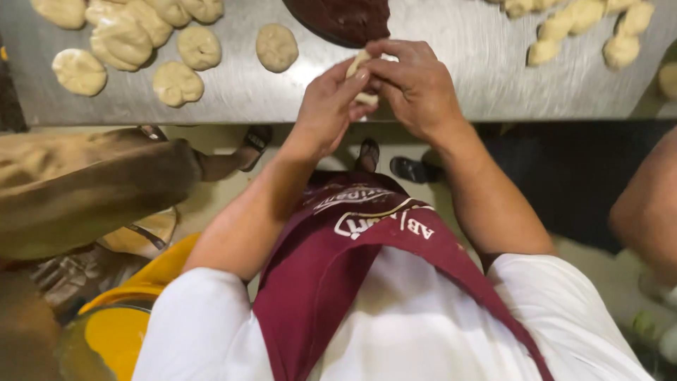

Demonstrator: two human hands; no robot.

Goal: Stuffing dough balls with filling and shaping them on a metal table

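Dough piece (361, 67), pale and small, sits pinched between both hands just above the near edge of the steel table (451, 63); the left hand (328, 99) cups it from below with fingers curled close, the right hand (412, 81) closes over the top; it looks soft, light and slightly tacky, likely to dent or tear under pressure, so fingertips at its rim suit best; shaped dough rounds (176, 83) lie to the left, a dark filling mound (342, 17) just beyond.

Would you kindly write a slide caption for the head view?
Both hands, left hand and right hand, pinch a dough piece over a steel table beside dough rounds.
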